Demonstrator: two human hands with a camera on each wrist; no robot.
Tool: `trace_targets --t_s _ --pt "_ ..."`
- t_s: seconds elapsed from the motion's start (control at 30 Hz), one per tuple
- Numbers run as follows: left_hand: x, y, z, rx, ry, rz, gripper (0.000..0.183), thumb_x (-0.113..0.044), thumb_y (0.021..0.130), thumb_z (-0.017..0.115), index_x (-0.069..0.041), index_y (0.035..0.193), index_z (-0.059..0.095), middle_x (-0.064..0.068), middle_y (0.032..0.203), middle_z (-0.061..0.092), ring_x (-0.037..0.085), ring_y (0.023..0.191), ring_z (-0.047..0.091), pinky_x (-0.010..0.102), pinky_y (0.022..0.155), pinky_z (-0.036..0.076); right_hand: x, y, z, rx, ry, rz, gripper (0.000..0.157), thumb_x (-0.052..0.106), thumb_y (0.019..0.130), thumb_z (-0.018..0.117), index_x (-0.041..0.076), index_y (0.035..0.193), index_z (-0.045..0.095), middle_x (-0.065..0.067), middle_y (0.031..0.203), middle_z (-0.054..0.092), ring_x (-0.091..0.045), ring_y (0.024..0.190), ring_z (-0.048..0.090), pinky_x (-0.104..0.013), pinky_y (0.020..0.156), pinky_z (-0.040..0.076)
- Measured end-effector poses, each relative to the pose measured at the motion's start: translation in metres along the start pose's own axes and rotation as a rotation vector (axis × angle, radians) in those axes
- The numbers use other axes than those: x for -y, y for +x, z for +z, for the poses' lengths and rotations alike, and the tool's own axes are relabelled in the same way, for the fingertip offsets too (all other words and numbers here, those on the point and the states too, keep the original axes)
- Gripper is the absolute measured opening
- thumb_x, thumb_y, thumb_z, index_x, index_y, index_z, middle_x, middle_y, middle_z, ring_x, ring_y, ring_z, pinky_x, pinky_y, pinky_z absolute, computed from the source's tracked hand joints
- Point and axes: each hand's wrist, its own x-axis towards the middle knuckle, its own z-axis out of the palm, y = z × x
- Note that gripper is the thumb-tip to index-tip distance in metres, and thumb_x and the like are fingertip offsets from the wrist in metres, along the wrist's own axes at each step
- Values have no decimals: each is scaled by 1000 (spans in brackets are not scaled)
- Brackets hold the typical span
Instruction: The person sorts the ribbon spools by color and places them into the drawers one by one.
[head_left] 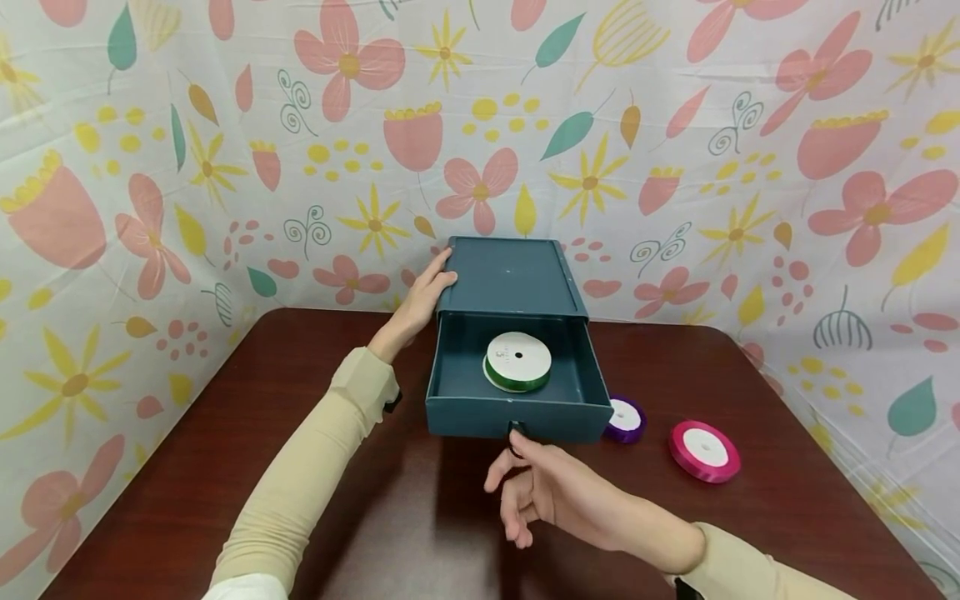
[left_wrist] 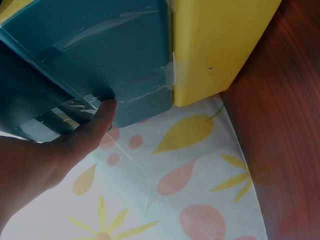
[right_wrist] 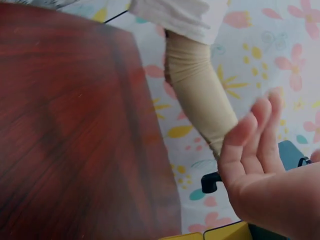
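Note:
A dark teal drawer box (head_left: 506, 275) stands on the table with its drawer (head_left: 468, 367) pulled out toward me. Inside the drawer lies a ribbon spool (head_left: 517, 357) with a white face and green ribbon. My left hand (head_left: 423, 296) rests against the box's left side near the back, its fingers stretched along the edge. In the left wrist view, one finger of the left hand (left_wrist: 82, 135) touches the taped teal surface. My right hand (head_left: 558, 487) pinches the small dark pull (head_left: 516, 427) on the drawer front between thumb and index finger; the other fingers hang loosely bent.
Right of the box, a purple ribbon spool (head_left: 626, 419) and a pink ribbon spool (head_left: 705, 451) lie on the dark wooden table (head_left: 337, 508). A yellow panel (left_wrist: 215, 50) adjoins the teal surface. Flower-patterned cloth (head_left: 480, 108) hangs behind.

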Motion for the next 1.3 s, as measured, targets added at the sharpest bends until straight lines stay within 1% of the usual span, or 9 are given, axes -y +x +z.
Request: trace_targets --t_s 0.07,0.17,0.27,0.33,0.6,0.8,0.9,1.3 --pt "0 0 0 0 -1 0 60 -42 101 35 -30 156 15 -5 164 6 20 152 8 48 121 16 3 1 1 -55 24 -4 48 42 106 22 10 104 57 3 75 70 -10 66 62 -26 68 51" --pt "1 1 0 -3 -3 -2 60 -41 101 36 -30 156 16 -5 164 7 20 152 8 48 121 16 5 2 2 -124 20 -44 41 38 106 28 11 97 59 4 69 65 -9 62 59 -25 65 49" --pt "0 0 0 -8 2 -3 61 -41 100 36 -29 156 16 -4 164 7 20 152 9 48 120 16 6 3 4 -181 7 -65 36 34 105 34 13 91 59 5 64 61 -8 58 56 -24 64 47" --pt "0 0 0 -10 3 -1 61 -41 100 37 -29 156 16 -3 164 8 20 152 9 48 120 17 6 4 6 -206 -8 -74 34 32 105 36 13 89 59 6 62 60 -7 57 54 -23 63 46" --pt "1 0 0 -12 6 -1 61 -41 100 37 -29 156 16 -3 164 8 20 151 9 47 120 17 8 7 8 -239 -58 -94 33 31 105 35 14 87 56 6 59 53 -8 55 52 -23 61 46" --pt "2 1 -1 4 -2 3 60 -43 101 36 -32 156 15 -5 164 6 19 152 7 47 121 16 13 11 6 -281 -77 -69 35 36 104 38 14 84 55 6 57 49 -8 54 51 -24 60 45" --pt "3 1 -1 6 0 5 60 -44 101 35 -32 156 15 -6 164 6 18 152 7 47 121 15 16 13 3 -298 -88 -61 36 37 104 38 14 82 55 5 56 48 -9 54 51 -24 61 45" --pt "2 1 -2 16 8 21 62 -43 101 36 -28 157 14 -5 164 6 20 152 6 48 121 15 26 21 -15 -335 -139 -71 40 39 104 38 12 79 53 5 55 48 -11 55 52 -25 63 46"
